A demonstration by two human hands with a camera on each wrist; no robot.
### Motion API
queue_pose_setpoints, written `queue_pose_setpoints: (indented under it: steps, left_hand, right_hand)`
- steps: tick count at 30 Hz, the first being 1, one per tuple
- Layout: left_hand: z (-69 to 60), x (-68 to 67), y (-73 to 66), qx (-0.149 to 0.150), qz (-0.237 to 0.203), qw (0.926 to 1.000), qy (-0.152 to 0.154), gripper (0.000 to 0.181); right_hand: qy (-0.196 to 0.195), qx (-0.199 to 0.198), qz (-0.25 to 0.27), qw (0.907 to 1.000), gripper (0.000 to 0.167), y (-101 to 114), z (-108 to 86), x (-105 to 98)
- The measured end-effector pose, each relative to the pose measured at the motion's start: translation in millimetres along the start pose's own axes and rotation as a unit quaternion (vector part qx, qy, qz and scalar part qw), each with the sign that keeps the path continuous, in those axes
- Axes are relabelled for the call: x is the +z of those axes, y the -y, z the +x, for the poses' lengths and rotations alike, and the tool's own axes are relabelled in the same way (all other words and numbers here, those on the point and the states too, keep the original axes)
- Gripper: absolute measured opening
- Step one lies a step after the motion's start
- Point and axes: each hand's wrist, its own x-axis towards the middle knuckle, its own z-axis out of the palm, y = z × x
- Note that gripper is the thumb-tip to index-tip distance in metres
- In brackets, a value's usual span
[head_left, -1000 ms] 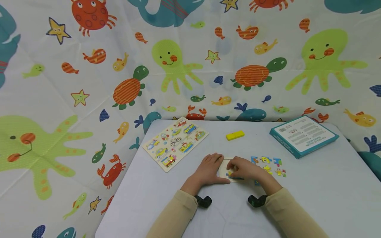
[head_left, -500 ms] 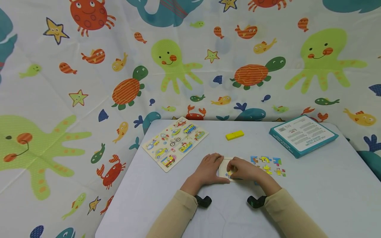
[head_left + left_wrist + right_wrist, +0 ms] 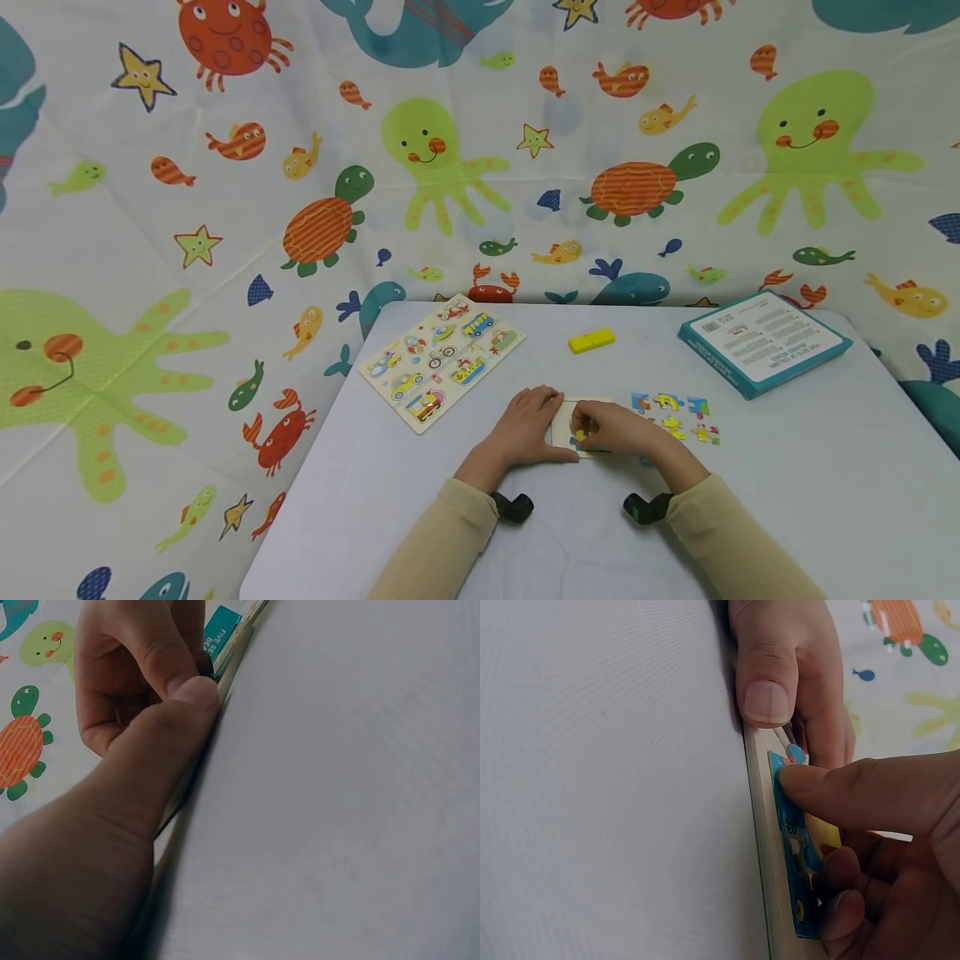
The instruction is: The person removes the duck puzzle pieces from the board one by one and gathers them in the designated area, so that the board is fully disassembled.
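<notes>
A pale jigsaw tray (image 3: 562, 429) lies flat on the table between the hands. Along its left side rests my left hand (image 3: 528, 427), fingers extended, with the thumb on the near rim; the thumb also shows in the right wrist view. My right hand (image 3: 618, 425) is over the tray, its fingers curled around a small, mostly yellow jigsaw piece (image 3: 825, 834) that they partly hide. Blue printed jigsaw pieces (image 3: 799, 911) lie along the tray's near side, below the right thumb. The hand covers much of the tray in the head view.
Several loose jigsaw pieces (image 3: 673, 427) lie right of the tray. A vehicle picture board (image 3: 442, 358) is at the back left, a yellow block (image 3: 592, 341) behind the tray, and a teal box (image 3: 765, 342) at the back right. A sea-animal cloth (image 3: 465, 267) hangs behind the table.
The right hand's fingers have shifted slightly over the tray, and the yellow piece shows more at the fingertips. My left hand has stayed in place.
</notes>
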Motion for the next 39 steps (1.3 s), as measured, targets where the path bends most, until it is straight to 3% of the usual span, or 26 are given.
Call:
queue_pose_setpoints:
  steps: [7, 20, 29, 39]
  left_hand:
    - [-1.1, -4.0, -2.4, 0.014, 0.019, 0.9996, -0.014, 0.107]
    - [-1.0, -4.7, -3.2, 0.009, 0.033, 0.9994, -0.007, 0.109]
    - [-1.1, -3.7, -3.3, 0.004, 0.028, 0.9996, -0.001, 0.109]
    - [-0.8, -0.9, -1.3, 0.007, 0.027, 0.9996, -0.004, 0.109]
  right_hand:
    - [-0.013, -0.026, 0.018, 0.9994, 0.014, -5, -2.8, 0]
    - [-0.034, 0.021, 0.075, 0.9964, 0.009, -6, -9.9, -12]
    - [-0.049, 0.038, 0.065, 0.996, 0.011, -17, -28.4, -30]
    - [-0.063, 0.042, 0.072, 0.9945, 0.009, -34, -61.6, -48]
